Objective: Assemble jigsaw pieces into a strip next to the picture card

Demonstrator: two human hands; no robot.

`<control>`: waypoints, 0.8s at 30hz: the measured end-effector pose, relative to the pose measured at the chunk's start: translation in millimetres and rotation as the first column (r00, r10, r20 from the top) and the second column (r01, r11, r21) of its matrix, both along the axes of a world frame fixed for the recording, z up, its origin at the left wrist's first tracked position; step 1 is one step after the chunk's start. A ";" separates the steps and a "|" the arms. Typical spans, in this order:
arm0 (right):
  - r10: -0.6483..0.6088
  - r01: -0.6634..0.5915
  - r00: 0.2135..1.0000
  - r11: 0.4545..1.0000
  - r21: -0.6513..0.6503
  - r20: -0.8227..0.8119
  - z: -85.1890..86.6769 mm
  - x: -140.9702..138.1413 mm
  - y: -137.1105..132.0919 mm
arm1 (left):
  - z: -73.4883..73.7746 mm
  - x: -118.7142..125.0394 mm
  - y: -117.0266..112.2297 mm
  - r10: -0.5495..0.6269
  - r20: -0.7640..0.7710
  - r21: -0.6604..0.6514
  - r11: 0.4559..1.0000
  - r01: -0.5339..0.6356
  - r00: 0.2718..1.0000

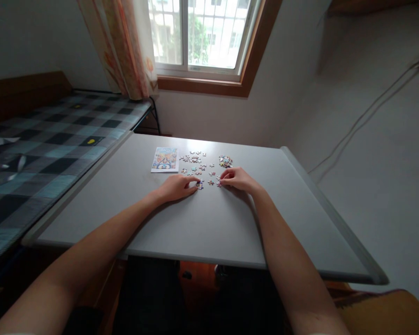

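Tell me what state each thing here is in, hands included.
Left hand: fingertips at a bluish puzzle bit; grip unclear.
Right hand: fingertips at a pinkish piece; grip unclear.
Scattered pieces: spread out on the table.
Heap of pieces: piled together.
Picture sheet: flat, face up.
Window: open or shut, cannot tell.
Curtain: bunched to one side.

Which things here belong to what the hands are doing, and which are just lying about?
In use:
left hand
right hand
puzzle pieces
printed picture, probably
table

Just about:
bedding
white item on bedding
curtain
window
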State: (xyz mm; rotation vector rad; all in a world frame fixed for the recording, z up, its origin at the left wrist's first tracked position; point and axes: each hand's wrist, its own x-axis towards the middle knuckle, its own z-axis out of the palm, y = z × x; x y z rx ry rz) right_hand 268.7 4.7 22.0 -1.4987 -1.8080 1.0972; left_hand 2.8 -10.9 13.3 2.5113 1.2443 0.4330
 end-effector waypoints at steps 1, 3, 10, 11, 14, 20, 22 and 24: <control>-0.008 0.007 1.000 0.999 0.045 0.007 -0.7 -0.7 0.3 | 0.0 0.0 -0.1 0.000 0.003 -0.003 1.000 0.000 1.000; -0.054 0.047 0.998 0.986 0.160 0.044 -3.0 -3.2 1.5 | -0.2 0.0 -0.4 0.000 0.011 -0.006 1.000 0.000 1.000; -0.194 0.096 0.961 0.904 0.417 0.199 -16.1 -16.7 5.1 | -1.7 0.1 -0.3 0.008 0.012 -0.002 1.000 -0.008 1.000; -0.186 0.083 0.962 0.895 0.439 0.198 -18.0 -18.3 4.9 | -1.8 0.2 -0.2 0.009 0.012 -0.002 1.000 -0.009 1.000; -0.127 0.024 0.973 0.887 0.462 0.193 -23.4 -21.9 3.6 | -2.0 0.4 0.3 0.007 0.011 0.001 1.000 -0.007 1.000; -0.118 -0.030 0.956 0.871 0.490 0.268 -31.3 -23.0 4.9 | -1.7 0.4 1.0 -0.001 0.002 0.012 1.000 0.001 1.000; -0.162 0.010 0.951 0.868 0.497 0.263 -33.2 -21.0 7.1 | -1.8 0.5 1.1 -0.002 -0.001 0.017 1.000 0.002 1.000; -0.191 0.044 0.950 0.865 0.500 0.248 -34.7 -18.5 9.2 | -1.9 0.7 1.1 -0.003 -0.003 0.018 1.000 0.003 1.000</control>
